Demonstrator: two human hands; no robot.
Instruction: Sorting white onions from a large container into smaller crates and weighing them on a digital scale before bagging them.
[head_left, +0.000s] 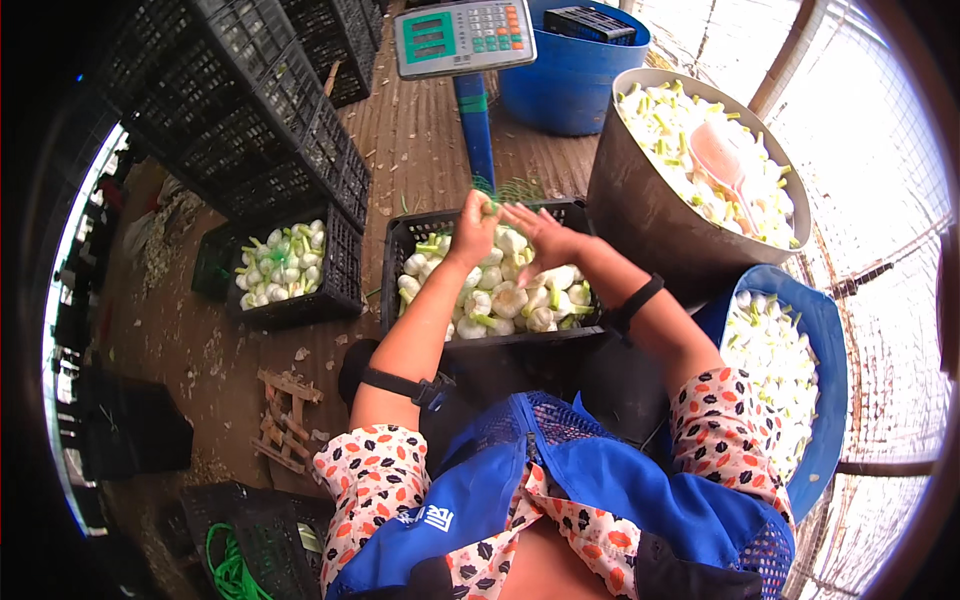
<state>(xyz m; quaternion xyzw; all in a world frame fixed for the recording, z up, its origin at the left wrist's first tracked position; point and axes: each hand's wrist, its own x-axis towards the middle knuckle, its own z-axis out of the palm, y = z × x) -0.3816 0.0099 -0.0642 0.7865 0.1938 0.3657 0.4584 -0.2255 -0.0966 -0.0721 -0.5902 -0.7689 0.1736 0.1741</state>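
My left hand (476, 229) is closed in a fist around gathered green netting (517, 189), whose loose mesh spreads beyond my fingers. My right hand (547, 238) is beside it with fingers extended and apart, its fingertips close to the bunched net; whether they touch it I cannot tell. Both hands hover over a black plastic crate (390, 277) holding white garlic bulbs (508, 298) with short green stems. Some bulbs are covered by my hands and forearms. Just behind the crate rises the blue post (474, 135) of a digital weighing scale (465, 37).
At the left, tall stacked black crates (277, 112) stand beside a crate of garlic (281, 262). A metal drum (637, 187) with garlic and a pink scoop (716, 154), plus a blue barrel (832, 390), flank my right. A wooden piece (285, 420) lies on the left floor.
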